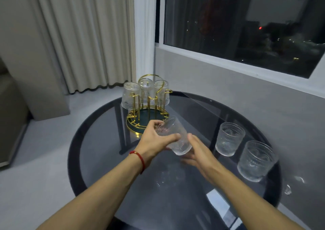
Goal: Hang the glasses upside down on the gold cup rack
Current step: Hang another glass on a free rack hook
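Note:
A gold cup rack (148, 110) with a dark green base stands at the far side of the round table. Three clear glasses hang upside down on it: one on the left (131, 95), one in the middle (146, 87), one on the right (162, 91). My left hand (154, 140) grips a clear embossed glass (175, 138), tilted on its side just in front of the rack. My right hand (198, 154) touches the base end of that glass from below and the right. Two more glasses stand upright on the right, one nearer the rack (229, 138) and one closer to me (255, 160).
The round dark glass table (109, 156) fills the lower view, next to a grey wall (246, 96) on the right. A window (246, 27) and beige curtains (84, 36) lie beyond. A sofa edge (10, 120) is at the far left.

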Action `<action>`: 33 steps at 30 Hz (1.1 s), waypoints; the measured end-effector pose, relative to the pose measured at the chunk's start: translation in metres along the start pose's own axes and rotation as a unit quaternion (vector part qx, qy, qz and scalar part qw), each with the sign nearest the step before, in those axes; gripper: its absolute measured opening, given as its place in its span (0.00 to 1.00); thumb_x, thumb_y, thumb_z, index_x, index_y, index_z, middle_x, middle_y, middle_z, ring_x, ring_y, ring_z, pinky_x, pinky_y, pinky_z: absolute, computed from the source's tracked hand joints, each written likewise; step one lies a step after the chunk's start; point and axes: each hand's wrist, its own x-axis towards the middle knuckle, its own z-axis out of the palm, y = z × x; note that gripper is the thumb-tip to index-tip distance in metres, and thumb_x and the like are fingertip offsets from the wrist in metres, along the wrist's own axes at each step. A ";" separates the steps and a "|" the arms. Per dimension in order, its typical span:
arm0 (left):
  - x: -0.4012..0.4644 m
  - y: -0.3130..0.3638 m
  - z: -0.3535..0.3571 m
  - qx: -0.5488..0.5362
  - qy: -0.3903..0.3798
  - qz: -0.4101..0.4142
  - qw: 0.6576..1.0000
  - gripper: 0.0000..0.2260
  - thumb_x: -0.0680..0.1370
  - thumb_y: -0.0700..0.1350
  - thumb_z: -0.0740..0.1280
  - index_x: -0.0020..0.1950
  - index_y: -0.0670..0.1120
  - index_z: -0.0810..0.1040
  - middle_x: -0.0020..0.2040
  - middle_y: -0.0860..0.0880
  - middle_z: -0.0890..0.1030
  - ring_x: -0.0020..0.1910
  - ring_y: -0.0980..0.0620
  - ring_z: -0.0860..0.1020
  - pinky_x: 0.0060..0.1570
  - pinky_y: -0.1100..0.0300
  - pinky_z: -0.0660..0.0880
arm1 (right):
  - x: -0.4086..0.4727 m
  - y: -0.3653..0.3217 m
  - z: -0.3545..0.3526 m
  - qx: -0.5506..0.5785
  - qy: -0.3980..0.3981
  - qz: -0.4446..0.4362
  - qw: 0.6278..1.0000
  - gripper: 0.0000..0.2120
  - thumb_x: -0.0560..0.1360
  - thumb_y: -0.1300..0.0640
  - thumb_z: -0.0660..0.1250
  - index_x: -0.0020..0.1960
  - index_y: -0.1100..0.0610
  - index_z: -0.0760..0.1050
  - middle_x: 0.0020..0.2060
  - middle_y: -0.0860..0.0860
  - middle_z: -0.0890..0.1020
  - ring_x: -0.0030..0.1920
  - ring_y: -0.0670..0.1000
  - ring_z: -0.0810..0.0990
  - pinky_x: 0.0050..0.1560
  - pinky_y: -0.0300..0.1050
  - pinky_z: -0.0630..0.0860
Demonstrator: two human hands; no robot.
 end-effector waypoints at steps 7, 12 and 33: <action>0.028 -0.016 -0.031 0.014 -0.028 0.026 0.999 0.32 0.71 0.57 0.79 0.71 0.51 0.73 0.68 0.51 0.76 0.66 0.51 0.76 0.63 0.50 0.79 | 0.034 -0.022 0.015 0.221 0.057 -0.044 0.973 0.17 0.82 0.55 0.69 0.69 0.58 0.74 0.64 0.60 0.85 0.59 0.58 0.87 0.53 0.52 0.86; 0.049 -0.060 -0.057 0.377 0.064 0.157 0.911 0.24 0.79 0.61 0.64 0.71 0.50 0.74 0.70 0.50 0.75 0.72 0.49 0.68 0.71 0.44 0.69 | 0.056 -0.056 -0.002 -0.078 0.241 -0.185 0.950 0.29 0.75 0.50 0.77 0.74 0.47 0.71 0.69 0.48 0.78 0.68 0.52 0.78 0.66 0.55 0.78; 0.060 -0.094 -0.050 0.529 0.040 0.157 0.833 0.31 0.78 0.62 0.61 0.78 0.51 0.64 0.78 0.48 0.66 0.79 0.45 0.60 0.72 0.44 0.67 | 0.155 -0.105 0.053 -0.345 0.182 -0.212 0.896 0.38 0.73 0.53 0.79 0.79 0.52 0.66 0.74 0.53 0.75 0.76 0.58 0.70 0.73 0.59 0.72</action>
